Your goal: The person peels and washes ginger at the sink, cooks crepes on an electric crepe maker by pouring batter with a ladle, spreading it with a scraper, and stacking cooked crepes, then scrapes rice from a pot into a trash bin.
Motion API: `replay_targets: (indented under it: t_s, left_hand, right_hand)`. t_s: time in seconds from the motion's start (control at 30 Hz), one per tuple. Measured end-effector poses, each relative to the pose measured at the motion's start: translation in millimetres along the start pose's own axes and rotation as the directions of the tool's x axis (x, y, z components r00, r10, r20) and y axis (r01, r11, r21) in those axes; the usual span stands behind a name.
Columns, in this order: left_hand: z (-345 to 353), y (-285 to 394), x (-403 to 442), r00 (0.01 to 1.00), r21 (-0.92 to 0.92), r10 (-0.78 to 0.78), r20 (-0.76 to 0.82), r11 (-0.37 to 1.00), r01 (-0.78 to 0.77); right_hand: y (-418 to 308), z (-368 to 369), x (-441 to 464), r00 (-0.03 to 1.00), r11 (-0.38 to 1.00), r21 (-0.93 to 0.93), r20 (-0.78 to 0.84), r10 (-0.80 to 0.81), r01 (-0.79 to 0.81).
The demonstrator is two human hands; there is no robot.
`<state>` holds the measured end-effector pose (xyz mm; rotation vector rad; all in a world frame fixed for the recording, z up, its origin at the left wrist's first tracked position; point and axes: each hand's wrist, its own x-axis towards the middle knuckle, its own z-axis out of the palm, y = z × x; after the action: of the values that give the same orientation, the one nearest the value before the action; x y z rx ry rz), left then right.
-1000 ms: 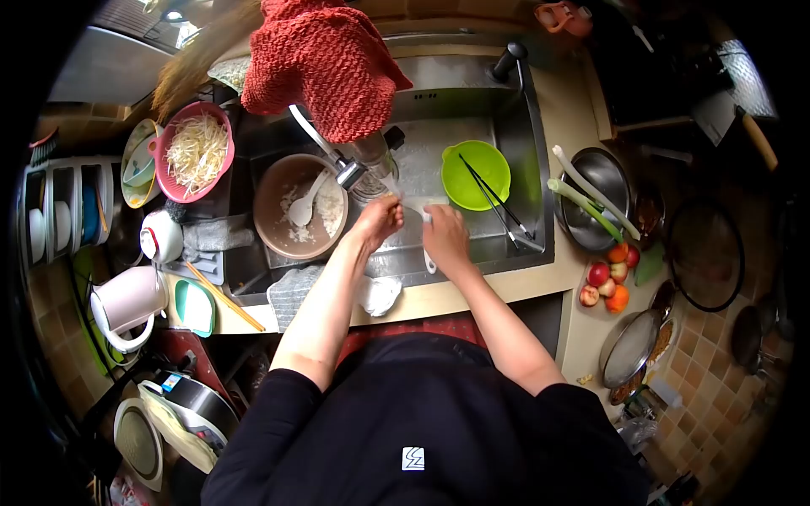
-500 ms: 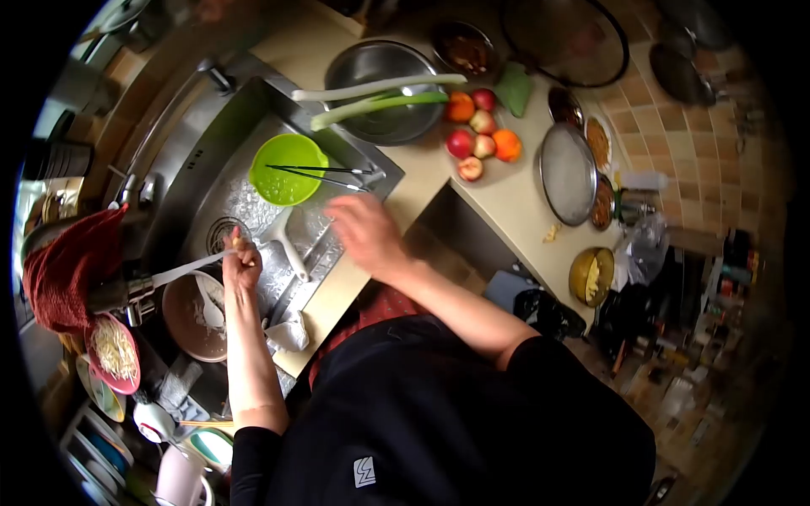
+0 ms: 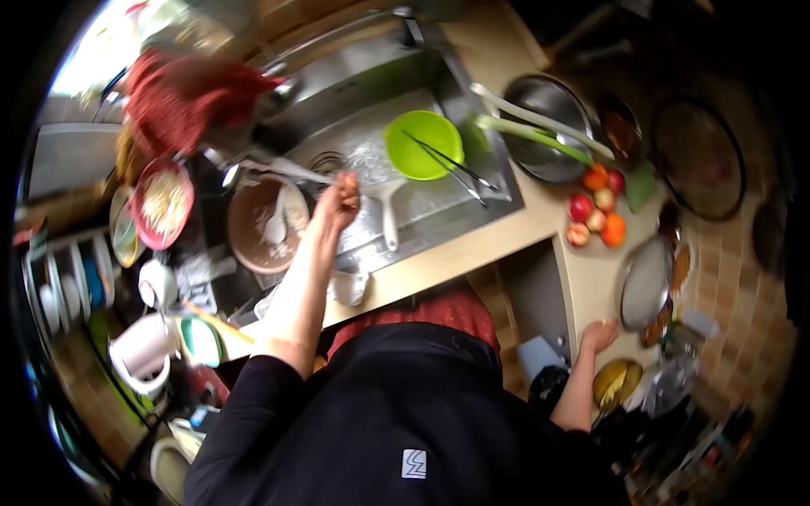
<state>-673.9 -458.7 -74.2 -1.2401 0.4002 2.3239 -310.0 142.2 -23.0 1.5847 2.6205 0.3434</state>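
Note:
My left hand (image 3: 340, 202) is over the near left part of the steel sink (image 3: 472, 198), its fingers curled at the tip of a pale, bar-like tap spout (image 3: 291, 168). What sits in those fingers is too small to make out. Over on the right counter rests my right hand (image 3: 599, 336), fingers bent in, between a round steel-rimmed sieve or lid (image 3: 647, 282) and a bowl of yellow pieces (image 3: 618, 384). A small yellowish bit shows at its fingertips; the grip itself is partly hidden. A white-handled tool (image 3: 389, 221) lies in the sink beside my left hand.
A green bowl (image 3: 413, 145) with dark-tipped tongs or chopsticks (image 3: 456, 173) stands in the sink. Leeks (image 3: 540, 135) lie across a steel bowl (image 3: 553, 164). Fruit (image 3: 597, 207) is grouped nearby. Left are a brown pan (image 3: 245, 240), a white spoon (image 3: 276, 226) and a pink bowl (image 3: 181, 215).
My right hand has gone from above the sink's front edge to the right counter, where yellow bits lay. The left hand stays at the spout's end. The whole view has turned.

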Motion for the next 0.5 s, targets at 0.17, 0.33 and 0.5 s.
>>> replay_targets:
  t_s: [0.17, 0.33, 0.5]
  left_hand:
    - [-16.7, 3.2, -3.7, 0.978, 0.059, 0.016, 0.21, 0.998, -0.028]
    - [4.6, -3.7, -41.8, 0.965, -0.188, 0.107, 0.24, 0.98, -0.062]
    - [-26.0, 1.2, -36.4, 0.88, -0.298, 0.184, 0.438, 0.953, -0.051]
  right_hand:
    - [-157.6, -84.4, -88.0, 0.928, 0.614, 0.735, -0.055, -0.368, 0.287]
    - [-364.2, -153.6, -164.8, 0.372, 0.149, 0.985, 0.17, -0.913, -0.084]
    - [-509.3, -163.1, -223.4, 0.0, 0.261, 0.848, 0.294, -0.956, -0.462]
